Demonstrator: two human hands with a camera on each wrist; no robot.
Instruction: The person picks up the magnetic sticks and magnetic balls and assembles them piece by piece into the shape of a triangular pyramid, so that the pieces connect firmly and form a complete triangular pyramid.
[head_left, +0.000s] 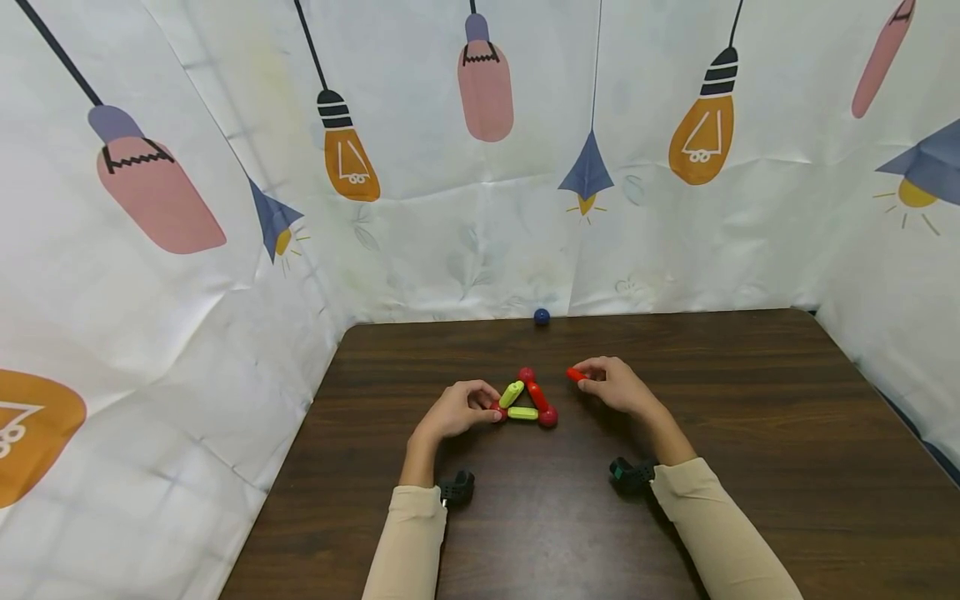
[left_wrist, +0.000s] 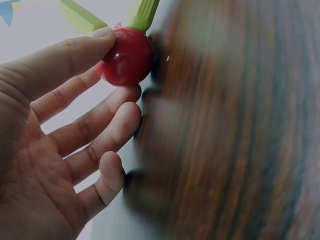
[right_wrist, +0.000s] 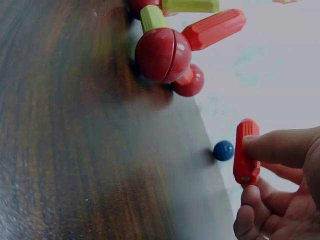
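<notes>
On the table, red balls and short rods form a triangular frame. My left hand point(head_left: 459, 410) pinches the frame's left red ball point(left_wrist: 128, 57) between thumb and fingers. Two green rods meet this ball; one green rod point(head_left: 522, 412) runs along the near side, and another green rod point(head_left: 512, 394) slants up. At the near right corner sits a red ball point(right_wrist: 163, 55), from which a red rod point(right_wrist: 215, 30) juts. A further red ball point(head_left: 527, 375) marks the far corner. To the right of the frame, my right hand point(head_left: 617, 385) holds a loose red rod point(right_wrist: 246, 152) between thumb and fingers, apart from the frame.
A dark blue ball point(head_left: 542, 317) lies at the far edge of the brown wooden table point(head_left: 750, 400). Behind and to the left hangs a white printed cloth point(head_left: 420, 242). Each wrist carries a black camera, such as the right wrist camera point(head_left: 632, 473).
</notes>
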